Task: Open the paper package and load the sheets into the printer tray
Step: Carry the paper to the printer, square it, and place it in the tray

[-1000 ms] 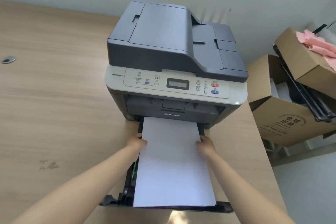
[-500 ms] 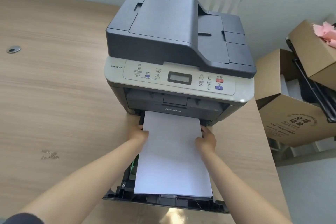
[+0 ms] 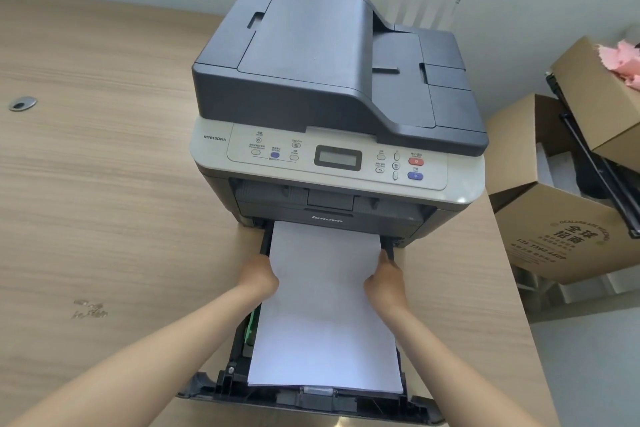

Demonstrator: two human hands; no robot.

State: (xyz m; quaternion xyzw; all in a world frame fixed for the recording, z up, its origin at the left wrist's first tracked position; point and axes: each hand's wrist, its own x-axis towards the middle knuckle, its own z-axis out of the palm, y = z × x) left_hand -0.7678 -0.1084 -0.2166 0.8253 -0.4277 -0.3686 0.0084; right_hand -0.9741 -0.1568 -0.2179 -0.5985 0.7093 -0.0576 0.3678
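A grey printer stands on a wooden desk. Its black paper tray is pulled out toward me. A stack of white sheets lies in the tray, its far end under the printer's front. My left hand grips the stack's left edge and my right hand grips its right edge, both near the far part of the tray. Green guide parts show at the tray's left side. No paper package is in view.
Open cardboard boxes stand to the right of the desk, one holding pink material. A round metal cable grommet sits in the desk at far left. A wall runs behind the printer.
The sheets have slid farther into the tray toward the printer, and both hands moved forward with them. The camera view shifted slightly.
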